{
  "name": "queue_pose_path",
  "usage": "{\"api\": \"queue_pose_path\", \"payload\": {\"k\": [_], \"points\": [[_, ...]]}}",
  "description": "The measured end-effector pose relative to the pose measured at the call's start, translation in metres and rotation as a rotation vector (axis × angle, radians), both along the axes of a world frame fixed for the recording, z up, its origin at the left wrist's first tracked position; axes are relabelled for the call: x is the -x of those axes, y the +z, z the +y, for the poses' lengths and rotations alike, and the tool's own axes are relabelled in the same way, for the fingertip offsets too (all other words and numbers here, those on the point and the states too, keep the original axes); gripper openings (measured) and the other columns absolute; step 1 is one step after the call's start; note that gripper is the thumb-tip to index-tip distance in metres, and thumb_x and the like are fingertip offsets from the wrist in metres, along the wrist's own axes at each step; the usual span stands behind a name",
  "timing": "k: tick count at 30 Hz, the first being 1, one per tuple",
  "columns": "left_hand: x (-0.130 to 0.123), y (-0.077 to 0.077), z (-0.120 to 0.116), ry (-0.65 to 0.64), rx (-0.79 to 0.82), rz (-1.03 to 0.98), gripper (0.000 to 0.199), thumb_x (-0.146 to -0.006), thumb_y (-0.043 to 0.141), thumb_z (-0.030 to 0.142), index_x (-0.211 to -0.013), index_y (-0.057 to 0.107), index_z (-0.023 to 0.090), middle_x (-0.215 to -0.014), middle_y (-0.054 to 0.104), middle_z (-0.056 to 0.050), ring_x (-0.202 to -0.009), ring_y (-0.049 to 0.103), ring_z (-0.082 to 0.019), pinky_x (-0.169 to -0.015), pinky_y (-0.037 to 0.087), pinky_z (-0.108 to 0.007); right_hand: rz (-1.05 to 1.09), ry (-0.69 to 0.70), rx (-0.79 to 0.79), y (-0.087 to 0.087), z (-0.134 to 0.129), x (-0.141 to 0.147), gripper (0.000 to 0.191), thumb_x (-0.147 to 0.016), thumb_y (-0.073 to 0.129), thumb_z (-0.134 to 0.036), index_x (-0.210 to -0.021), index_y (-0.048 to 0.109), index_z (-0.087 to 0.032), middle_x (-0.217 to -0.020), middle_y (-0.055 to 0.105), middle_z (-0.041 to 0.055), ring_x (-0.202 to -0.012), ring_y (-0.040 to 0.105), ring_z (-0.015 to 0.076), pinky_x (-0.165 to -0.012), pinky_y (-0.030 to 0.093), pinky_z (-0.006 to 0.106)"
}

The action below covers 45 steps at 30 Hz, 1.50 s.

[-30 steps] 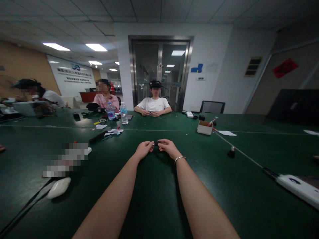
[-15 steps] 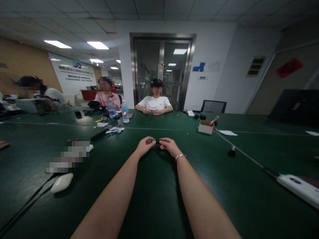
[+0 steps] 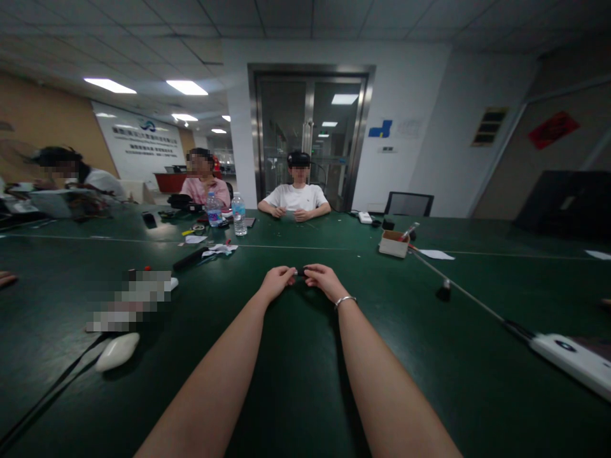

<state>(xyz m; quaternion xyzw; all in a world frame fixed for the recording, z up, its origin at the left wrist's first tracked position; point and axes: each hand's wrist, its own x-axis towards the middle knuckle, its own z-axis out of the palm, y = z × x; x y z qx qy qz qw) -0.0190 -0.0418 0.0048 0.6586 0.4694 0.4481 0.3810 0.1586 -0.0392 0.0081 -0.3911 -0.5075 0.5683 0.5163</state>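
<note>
My left hand (image 3: 277, 284) and my right hand (image 3: 324, 282) meet over the green table (image 3: 305, 356), fingertips closed in pinches from either side. Between them is a small black object (image 3: 300, 272) with a silvery part at its left end. The left fingers pinch that silvery end, and the right thumb and fingers grip the dark end. Much of it is covered by the fingers, and its kind is too small to make out. A silver bracelet (image 3: 345, 301) circles my right wrist.
At the left lie a pale rounded thing (image 3: 118, 353) and a strap. Two water bottles (image 3: 238, 214) stand farther back. An open small box (image 3: 394, 243), a cable with a black piece (image 3: 443, 291) and a white power strip (image 3: 570, 359) are rightward. A person (image 3: 298, 194) sits opposite.
My left fingertips have shifted slightly down and left, so more of the black object shows. Across the table, the person's hands have moved a little, with something pale between them.
</note>
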Motion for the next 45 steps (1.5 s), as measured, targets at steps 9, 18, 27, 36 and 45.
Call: {"api": "queue_pose_path", "payload": {"k": [9, 18, 27, 36, 45], "points": [[0.0003, -0.0030, 0.0048, 0.054, 0.008, 0.045, 0.049, -0.079, 0.048, 0.057, -0.078, 0.066, 0.012, -0.065, 0.065, -0.005, -0.057, 0.058, -0.013, -0.057, 0.044, -0.025, 0.002, 0.012, -0.021, -0.0023, 0.0009, -0.0004, 0.021, -0.072, 0.070, -0.012, -0.092, 0.065, -0.012, -0.074, 0.069, 0.0042, -0.052, 0.062, 0.0069, -0.050, 0.054, 0.016], [-0.0001, -0.0028, 0.0061, 0.093, 0.020, 0.074, 0.052, -0.079, 0.046, 0.060, -0.070, 0.065, 0.013, -0.059, 0.064, -0.005, -0.052, 0.057, -0.012, -0.056, 0.043, -0.025, -0.007, 0.027, -0.036, -0.0012, -0.0006, -0.0012, 0.023, -0.071, 0.069, -0.012, -0.094, 0.065, -0.013, -0.078, 0.069, 0.0041, -0.052, 0.061, 0.0067, -0.051, 0.053, 0.016], [-0.0004, -0.0006, 0.0036, 0.068, 0.011, 0.064, 0.050, -0.078, 0.047, 0.060, -0.070, 0.064, 0.013, -0.060, 0.063, -0.004, -0.052, 0.056, -0.012, -0.055, 0.042, -0.024, -0.016, 0.023, -0.038, -0.0012, -0.0005, -0.0014, 0.023, -0.073, 0.069, -0.013, -0.095, 0.065, -0.012, -0.080, 0.069, 0.0049, -0.053, 0.062, 0.0067, -0.051, 0.053, 0.016], [-0.0020, -0.0009, 0.0023, 0.050, -0.004, 0.015, 0.037, -0.075, 0.055, 0.050, -0.079, 0.065, 0.014, -0.063, 0.062, -0.003, -0.057, 0.056, -0.013, -0.055, 0.042, -0.024, -0.009, -0.006, -0.004, -0.0012, 0.0004, -0.0005, 0.022, -0.073, 0.069, -0.011, -0.094, 0.064, -0.012, -0.076, 0.069, 0.0048, -0.052, 0.062, 0.0071, -0.049, 0.053, 0.015], [-0.0019, 0.0016, -0.0012, 0.028, -0.046, -0.048, 0.031, -0.069, 0.063, 0.038, -0.091, 0.063, 0.016, -0.072, 0.061, -0.001, -0.064, 0.055, -0.012, -0.057, 0.042, -0.022, -0.005, -0.008, 0.006, 0.0012, -0.0012, 0.0001, 0.020, -0.073, 0.069, -0.011, -0.092, 0.065, -0.011, -0.072, 0.069, 0.0044, -0.051, 0.062, 0.0069, -0.049, 0.053, 0.014]]}}
